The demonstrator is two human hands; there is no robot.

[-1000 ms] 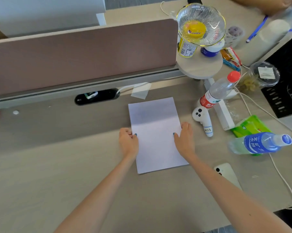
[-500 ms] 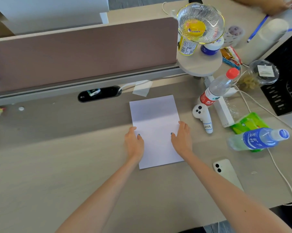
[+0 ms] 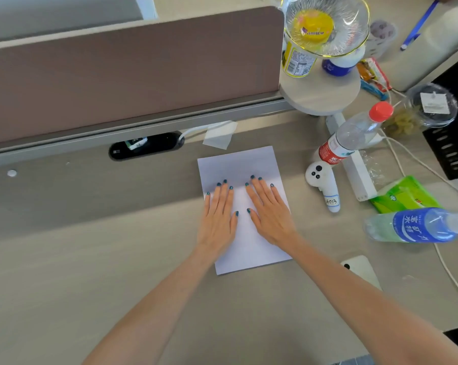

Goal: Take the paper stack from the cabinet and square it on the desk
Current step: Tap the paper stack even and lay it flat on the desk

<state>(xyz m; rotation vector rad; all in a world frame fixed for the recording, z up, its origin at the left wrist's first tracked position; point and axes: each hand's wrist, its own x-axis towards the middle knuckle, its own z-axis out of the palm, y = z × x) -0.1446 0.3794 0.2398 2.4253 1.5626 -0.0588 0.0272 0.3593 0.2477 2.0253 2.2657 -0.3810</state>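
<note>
Pressing paper stack (image 3: 242, 167) flat on desk (image 3: 91, 259) | hands: left hand (image 3: 218, 217), right hand (image 3: 268, 209) now open-palmed, off its edges

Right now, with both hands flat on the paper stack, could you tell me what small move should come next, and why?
Probably lift both hands away. The left hand and right hand lie flat on the paper stack, whose visible edges look even on the desk, so little seems left to do.

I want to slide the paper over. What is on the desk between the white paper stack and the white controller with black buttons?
Nothing: in the head view, only bare beige desk separates the white paper stack from the white controller.
</note>
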